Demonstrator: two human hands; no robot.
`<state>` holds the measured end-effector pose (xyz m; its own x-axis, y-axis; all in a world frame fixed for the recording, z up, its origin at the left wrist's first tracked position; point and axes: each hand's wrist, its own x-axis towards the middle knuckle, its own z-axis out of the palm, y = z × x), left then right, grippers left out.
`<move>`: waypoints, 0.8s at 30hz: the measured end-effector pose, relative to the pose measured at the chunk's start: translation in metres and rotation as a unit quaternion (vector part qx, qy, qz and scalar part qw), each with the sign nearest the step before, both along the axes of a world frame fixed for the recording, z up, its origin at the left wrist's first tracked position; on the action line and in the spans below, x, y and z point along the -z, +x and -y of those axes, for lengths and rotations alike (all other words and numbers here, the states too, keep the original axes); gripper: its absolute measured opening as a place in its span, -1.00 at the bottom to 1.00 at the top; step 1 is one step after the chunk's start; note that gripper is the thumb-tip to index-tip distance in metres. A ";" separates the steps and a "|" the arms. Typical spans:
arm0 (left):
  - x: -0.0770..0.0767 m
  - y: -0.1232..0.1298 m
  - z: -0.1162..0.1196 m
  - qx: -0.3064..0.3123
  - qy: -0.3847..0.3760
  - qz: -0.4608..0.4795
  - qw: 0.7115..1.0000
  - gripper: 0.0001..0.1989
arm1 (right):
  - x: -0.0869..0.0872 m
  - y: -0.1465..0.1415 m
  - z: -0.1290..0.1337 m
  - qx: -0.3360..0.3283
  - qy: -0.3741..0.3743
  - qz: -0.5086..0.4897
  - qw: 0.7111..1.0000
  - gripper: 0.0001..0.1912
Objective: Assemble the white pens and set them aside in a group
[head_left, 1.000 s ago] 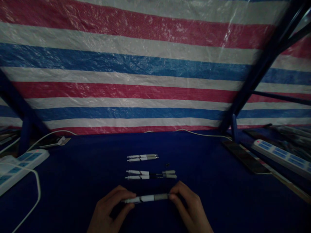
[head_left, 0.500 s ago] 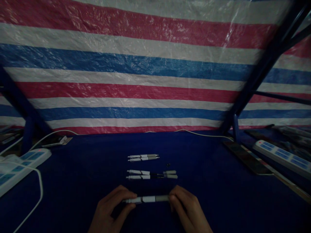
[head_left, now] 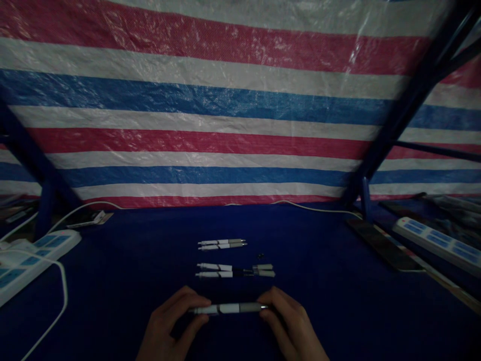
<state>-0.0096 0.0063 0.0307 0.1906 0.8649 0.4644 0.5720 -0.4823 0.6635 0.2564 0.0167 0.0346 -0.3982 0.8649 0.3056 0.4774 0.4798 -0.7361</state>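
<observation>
While gripped at both ends, pen (head_left: 229, 308) held level just above the blue worktop (head_left: 338, 301), close to its near edge, roughly at mid-width. Left hand (head_left: 171, 326) pinching the white end between thumb and fingertips; right hand (head_left: 291, 323) pinching the grey end, where a short metal tip shows by the fingertips. Both closed on the pen, neither flat on the cloth.

Further from the near edge: two opened pens (head_left: 235, 271) lying side by side, white barrels left, grey grip pieces right, dark refill showing between. Beyond those, two whole pens (head_left: 221, 244), parallel, touching. Small dark part (head_left: 259, 255) loose on the cloth between the two pairs, toward the right; too small to identify.

Left edge: white power strip (head_left: 26, 258) with cable (head_left: 62, 296) looping toward the near edge. Right edge: second power strip (head_left: 436, 240), dark flat slab (head_left: 379, 245) just beside it. Striped tarp (head_left: 225, 100) along the far edge.

Risks, as judged:
- Thin fingertip grip on both ends; any slip drops the pen or throws small inner parts onto dark cloth, hard to find in this light.
- Loose dark part near the opened pens easily brushed away by a wrist or sleeve.
- Round barrels in both pairs free to roll if knocked.
</observation>
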 end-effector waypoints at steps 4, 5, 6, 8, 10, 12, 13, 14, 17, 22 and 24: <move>0.005 -0.001 0.000 0.018 0.018 0.009 1.000 -0.81 | 0.002 0.001 0.000 -0.001 0.055 0.043 0.998 -0.79; 0.007 -0.001 0.001 0.022 0.021 0.008 0.999 -0.80 | 0.003 0.001 0.000 0.000 0.064 0.056 0.996 -0.78; 0.008 -0.001 0.001 0.027 0.025 0.006 0.999 -0.79 | 0.004 0.001 0.000 0.004 0.073 0.065 0.995 -0.78; 0.007 -0.001 0.001 0.033 0.029 -0.003 0.999 -0.78 | 0.006 0.002 0.000 0.014 0.082 0.066 0.994 -0.77; 0.000 -0.002 -0.002 0.032 0.032 -0.012 0.999 -0.80 | 0.007 0.002 0.000 0.022 0.071 0.049 0.996 -0.80; -0.013 -0.004 -0.010 0.022 0.036 -0.020 0.999 -0.84 | 0.006 0.002 -0.001 0.025 0.055 0.025 0.998 -0.87; -0.020 -0.006 -0.016 0.015 0.043 -0.025 0.999 -0.85 | 0.005 0.002 -0.001 0.027 0.051 0.014 0.998 -0.86; -0.028 -0.008 -0.024 0.009 0.048 -0.033 0.998 -0.86 | 0.005 0.003 -0.001 0.030 0.050 0.004 0.998 -0.81; -0.042 -0.013 -0.053 -0.020 0.031 -0.065 0.997 -0.90 | 0.005 0.004 -0.002 0.061 0.058 -0.026 0.996 -0.76; -0.032 -0.017 -0.088 -0.052 0.011 -0.099 0.994 -0.89 | 0.008 0.003 -0.001 0.119 0.062 -0.067 0.989 -0.83; -0.023 -0.016 -0.092 -0.053 0.006 -0.103 0.993 -0.89 | 0.008 0.002 -0.001 0.119 0.066 -0.072 0.988 -0.81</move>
<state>-0.0256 0.0981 0.0536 0.1900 0.8795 0.4364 0.7430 -0.4194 0.5216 0.2588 0.0174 0.0268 -0.1331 0.8774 0.4610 0.4824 0.4636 -0.7432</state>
